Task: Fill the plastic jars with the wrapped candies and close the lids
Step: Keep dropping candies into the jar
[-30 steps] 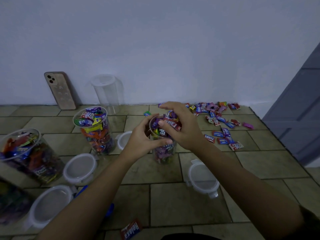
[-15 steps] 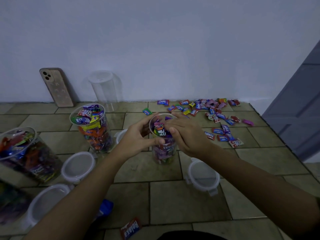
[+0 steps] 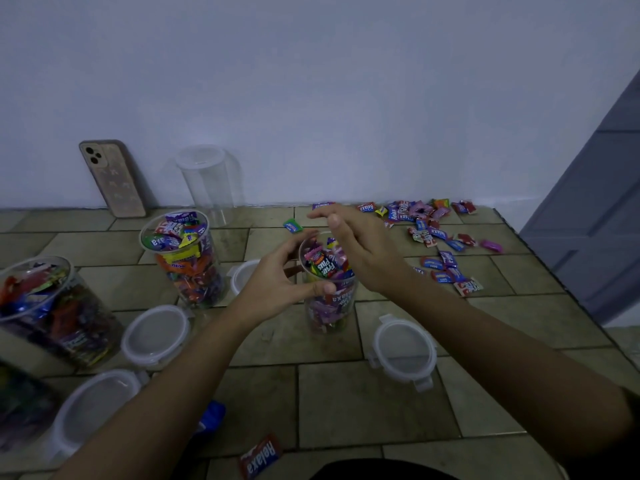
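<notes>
A clear plastic jar [image 3: 330, 306] full of wrapped candies stands on the tiled floor at the centre. My left hand [image 3: 277, 282] grips its upper left side. My right hand [image 3: 360, 247] hovers just above and right of the jar's mouth, fingers spread and empty. A heap of loose wrapped candies [image 3: 429, 230] lies by the wall at the right. Two more filled open jars stand at the left, one [image 3: 183, 261] near the centre and one [image 3: 52, 310] at the edge. An empty jar [image 3: 207, 183] stands against the wall. White lids [image 3: 403, 351] [image 3: 157, 336] [image 3: 93, 407] lie on the floor.
A phone [image 3: 112, 180] leans against the wall at the left. One candy [image 3: 259, 460] lies near me at the bottom, and a green one [image 3: 292, 225] lies behind the central jar. A blue wrapper [image 3: 211, 415] shows beside my left arm. A grey door [image 3: 595, 216] is at the right.
My right hand pressed candies into the jar's mouth, then lifted off it and opened. My left hand has kept its hold on the jar.
</notes>
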